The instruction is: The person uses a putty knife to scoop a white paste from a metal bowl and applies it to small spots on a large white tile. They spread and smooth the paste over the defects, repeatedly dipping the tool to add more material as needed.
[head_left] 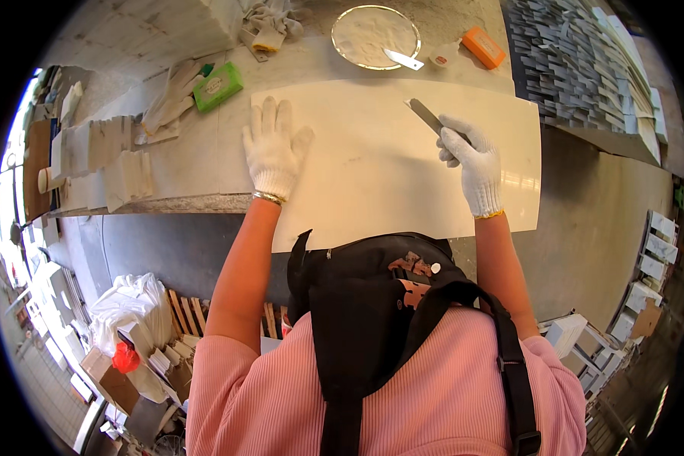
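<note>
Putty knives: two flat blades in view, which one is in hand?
The grey putty knife gripped by the gloved right hand; the white one lies on the round tray.

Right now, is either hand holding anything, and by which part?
The right hand grips a flat metal scraper by its lower end. The left hand lies flat on the white slab.

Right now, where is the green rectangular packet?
In the head view, the green rectangular packet lies on the workbench at upper left, just beyond the white slab's corner, beside spare white gloves.

Slab (372, 163) middle lies bare (round dish (375, 36) blocks beyond).
</note>
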A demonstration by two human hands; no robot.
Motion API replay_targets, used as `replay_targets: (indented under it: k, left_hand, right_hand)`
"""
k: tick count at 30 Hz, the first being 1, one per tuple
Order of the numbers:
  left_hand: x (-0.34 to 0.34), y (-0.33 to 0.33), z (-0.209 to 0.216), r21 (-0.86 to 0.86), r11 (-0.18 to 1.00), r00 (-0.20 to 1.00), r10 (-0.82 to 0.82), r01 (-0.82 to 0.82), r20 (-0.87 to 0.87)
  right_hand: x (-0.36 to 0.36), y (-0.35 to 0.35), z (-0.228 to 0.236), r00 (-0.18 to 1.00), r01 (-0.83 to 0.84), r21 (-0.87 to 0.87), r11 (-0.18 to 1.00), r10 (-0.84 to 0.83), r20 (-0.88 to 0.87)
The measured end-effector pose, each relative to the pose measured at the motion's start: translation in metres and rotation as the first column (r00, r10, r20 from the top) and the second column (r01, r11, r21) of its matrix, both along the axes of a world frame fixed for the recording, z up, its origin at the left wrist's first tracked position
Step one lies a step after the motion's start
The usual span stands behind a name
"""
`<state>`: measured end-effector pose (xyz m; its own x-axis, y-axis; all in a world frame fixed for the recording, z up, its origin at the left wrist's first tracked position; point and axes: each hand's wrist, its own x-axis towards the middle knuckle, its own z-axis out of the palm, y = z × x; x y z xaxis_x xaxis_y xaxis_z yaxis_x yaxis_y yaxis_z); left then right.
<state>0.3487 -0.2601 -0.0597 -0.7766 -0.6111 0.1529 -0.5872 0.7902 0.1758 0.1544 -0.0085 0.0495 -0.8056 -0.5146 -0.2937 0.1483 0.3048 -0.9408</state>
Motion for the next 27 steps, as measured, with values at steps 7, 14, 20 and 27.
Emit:
replay_targets:
  k: [7, 14, 20, 27]
  left_hand:
    - [0.001, 0.0, -0.001, 0.012, 1.0, 1.0, 0.007, -0.007, -0.001]
    - [-0.001, -0.004, -0.004, -0.026, 1.0, 0.998, -0.016, 0.015, -0.064]
    - [0.0, -0.003, -0.005, -0.014, 1.0, 0.999, -0.004, 0.003, -0.033]
    - [0.0, -0.002, -0.005, 0.003, 1.0, 1.0, 0.007, -0.006, -0.025]
  right_hand:
    - [0.028, 0.055, -0.021, 0.997, 0.005, 0.063, 0.998, -0.01, 0.074]
    - [0.049, 0.074, -0.039, 0.995, 0.005, 0.04, 0.999, -0.009, 0.095]
    - [0.054, 0.071, -0.043, 0.991, 0.013, 0.045, 0.999, -0.019, 0.133]
    - [0.048, 0.048, -0.051, 0.991, -0.027, 0.08, 0.996, 0.016, 0.132]
